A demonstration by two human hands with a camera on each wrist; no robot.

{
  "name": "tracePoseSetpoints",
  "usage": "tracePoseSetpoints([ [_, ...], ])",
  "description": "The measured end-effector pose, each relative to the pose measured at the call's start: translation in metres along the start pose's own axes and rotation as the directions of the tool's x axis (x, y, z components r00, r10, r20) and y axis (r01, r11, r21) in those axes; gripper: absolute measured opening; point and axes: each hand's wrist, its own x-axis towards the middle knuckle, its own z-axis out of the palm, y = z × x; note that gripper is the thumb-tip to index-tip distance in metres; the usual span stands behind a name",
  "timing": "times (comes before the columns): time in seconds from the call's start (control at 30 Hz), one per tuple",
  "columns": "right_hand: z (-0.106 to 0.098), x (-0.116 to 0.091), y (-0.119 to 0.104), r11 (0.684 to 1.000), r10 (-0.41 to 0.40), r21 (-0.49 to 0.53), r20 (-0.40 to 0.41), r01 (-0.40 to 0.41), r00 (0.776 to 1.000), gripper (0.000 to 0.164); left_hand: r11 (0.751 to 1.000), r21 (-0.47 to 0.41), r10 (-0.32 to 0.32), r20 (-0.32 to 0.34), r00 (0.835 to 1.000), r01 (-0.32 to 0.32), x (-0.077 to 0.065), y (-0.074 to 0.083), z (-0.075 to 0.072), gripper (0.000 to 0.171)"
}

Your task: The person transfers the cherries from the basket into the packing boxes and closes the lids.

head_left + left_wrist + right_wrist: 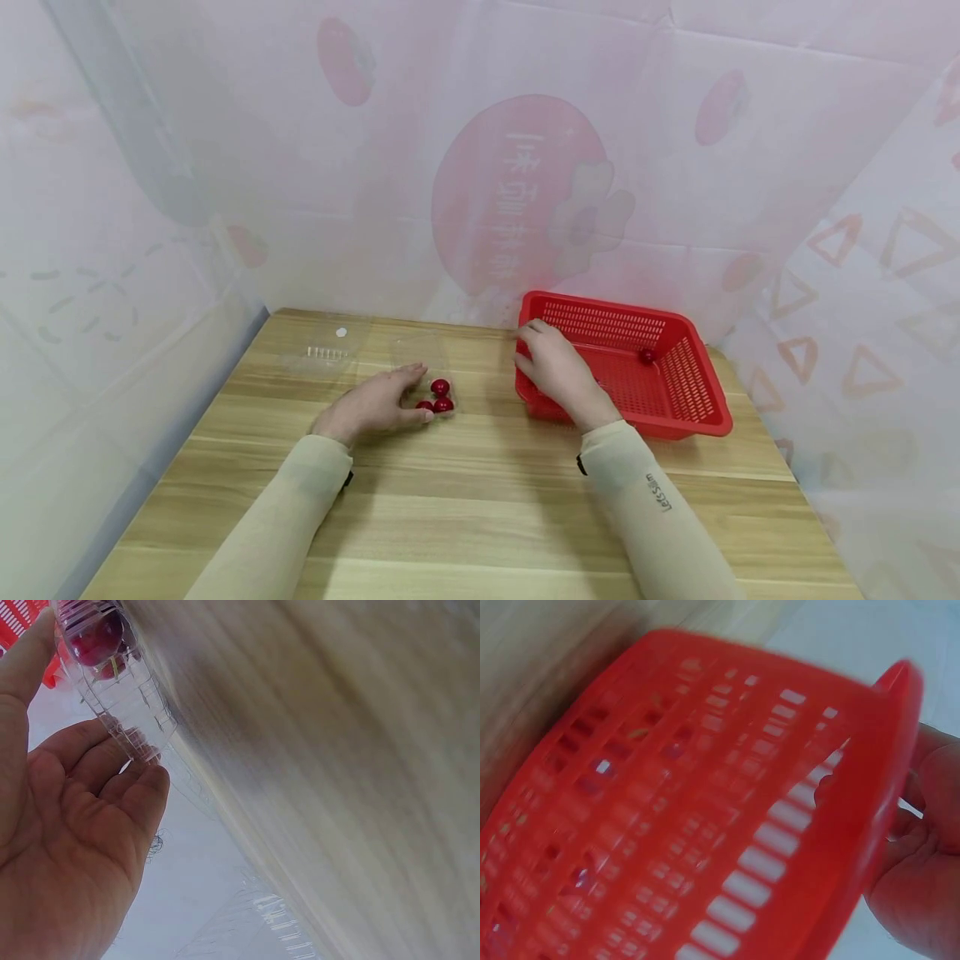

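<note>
My left hand (pixel 375 404) holds the left side of a clear plastic box (pixel 124 694), thumb at the near side and fingers at the far side. Several dark red cherries (pixel 441 387) lie in the box, some with stems. Over the left end of a red slotted basket (pixel 622 421) is my right hand (pixel 551 362), thumb and forefinger apart. In the right wrist view its fingertips are partly hidden behind the basket's wall, and nothing shows between them. One cherry (pixel 647 356) sits at the basket's far right, and more show dimly through the slots.
Behind the left hand, another clear plastic piece (pixel 326 353) with a white spot lies on the wooden table (pixel 420 508). A pale printed sheet (pixel 375 192) hangs close behind the table and along both sides. The basket stands near the back right edge.
</note>
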Motion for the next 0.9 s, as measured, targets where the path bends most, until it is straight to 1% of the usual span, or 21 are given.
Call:
tracePoseSetpoints([
  [0.13, -0.005, -0.005, 0.017, 0.999, 0.048, 0.023, 0.007, -0.048, 0.999, 0.035, 1.0, -0.002, -0.009, 0.006, 1.0, 0.009, 0.0, 0.0, 0.0, 0.094],
  [0.33, -0.01, -0.01, 0.043, 0.995, 0.104, 0.013, 0.002, -0.104, 0.995, 0.039, 1.0, 0.0, -0.01, 0.014, 1.0, 0.01, -0.001, -0.001, 0.0, 0.095],
  [0.63, -0.018, -0.015, 0.08, 0.987, 0.159, -0.025, 0.017, -0.159, 0.987, 0.042, 1.0, -0.01, -0.012, 0.009, 1.0, 0.013, -0.001, -0.001, -0.001, 0.095],
  [0.9, -0.025, -0.026, 0.107, 0.978, 0.207, -0.033, 0.045, -0.206, 0.977, 0.044, 1.0, -0.018, -0.016, 0.004, 1.0, 0.016, -0.003, -0.001, -0.001, 0.096],
])
